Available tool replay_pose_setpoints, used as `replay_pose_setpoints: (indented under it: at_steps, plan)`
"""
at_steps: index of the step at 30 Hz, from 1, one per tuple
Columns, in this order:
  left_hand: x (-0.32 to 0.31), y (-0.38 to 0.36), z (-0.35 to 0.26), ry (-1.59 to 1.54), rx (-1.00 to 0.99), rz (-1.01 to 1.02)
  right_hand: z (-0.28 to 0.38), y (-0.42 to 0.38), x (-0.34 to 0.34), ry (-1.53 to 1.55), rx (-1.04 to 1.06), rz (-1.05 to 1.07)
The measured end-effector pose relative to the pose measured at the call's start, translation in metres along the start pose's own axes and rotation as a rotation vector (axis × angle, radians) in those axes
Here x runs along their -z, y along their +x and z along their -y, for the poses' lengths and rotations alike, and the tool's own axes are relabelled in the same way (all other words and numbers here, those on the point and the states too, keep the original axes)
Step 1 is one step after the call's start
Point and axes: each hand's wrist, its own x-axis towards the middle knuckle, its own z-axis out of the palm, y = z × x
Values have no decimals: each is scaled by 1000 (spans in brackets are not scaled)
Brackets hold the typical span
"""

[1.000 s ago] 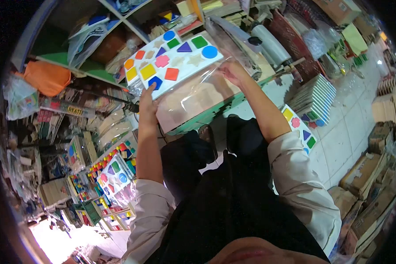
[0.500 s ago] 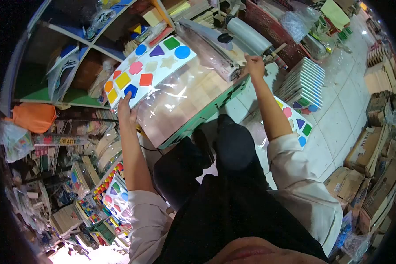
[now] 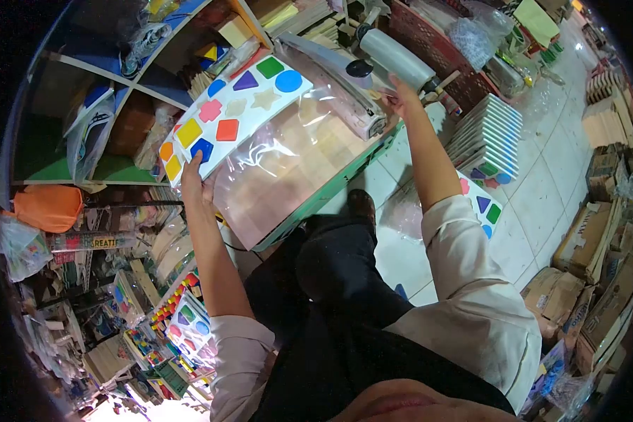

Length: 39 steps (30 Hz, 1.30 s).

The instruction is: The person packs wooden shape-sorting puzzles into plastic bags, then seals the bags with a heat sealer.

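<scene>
My left hand (image 3: 194, 181) grips the lower left end of a white board (image 3: 211, 151) with coloured shapes, among them a blue pentagon by the fingers. Clear plastic film (image 3: 281, 155) spreads from the board over a wooden tabletop with a green edge (image 3: 323, 186). Beyond the film lies a long sealer bar (image 3: 344, 98) with a black round knob (image 3: 359, 68). My right hand (image 3: 401, 98) is at the bar's right end, near a roll of clear film (image 3: 398, 60); its fingers are bent and what they hold, if anything, is hidden.
Shelves (image 3: 130, 81) stand at the upper left. A red crate (image 3: 422, 35) is behind the roll. On the tiled floor (image 3: 541, 176) are a stack of boards (image 3: 487, 133), another shape board (image 3: 482, 204) and cardboard boxes (image 3: 580, 239) at the right. An orange bag (image 3: 48, 207) hangs left.
The board and my left hand have shifted slightly left and down. My right hand has moved a little up, toward the roll. My legs have changed position, and the view has shifted slightly.
</scene>
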Motion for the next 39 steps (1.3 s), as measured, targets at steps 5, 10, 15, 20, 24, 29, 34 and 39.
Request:
replay_pose_setpoints:
  at_steps: [5, 10, 15, 20, 24, 29, 34, 39]
  plan:
    - [-4, 10, 15, 2, 0, -7, -3, 10, -9, -29, 234, -149]
    - [-13, 11, 28, -16, -30, 42, 1, 0, -19, 116, -2, 133]
    - [-19, 14, 33, 9, -48, 17, -4, -3, -36, -176, 168, -210]
    - [-35, 16, 41, 7, -75, 47, 16, -15, -47, -1514, 492, -585]
    - [-34, 27, 49, -5, -104, 60, 19, 17, -80, -1429, 1109, -267]
    - [-39, 37, 51, -1, -116, 51, -11, 3, -108, -972, 980, 529]
    - [-38, 41, 50, 30, -114, 44, 3, -31, -89, -1261, 566, 586]
    - [-33, 47, 54, -2, -115, 82, 42, -11, -39, -1621, 270, 458]
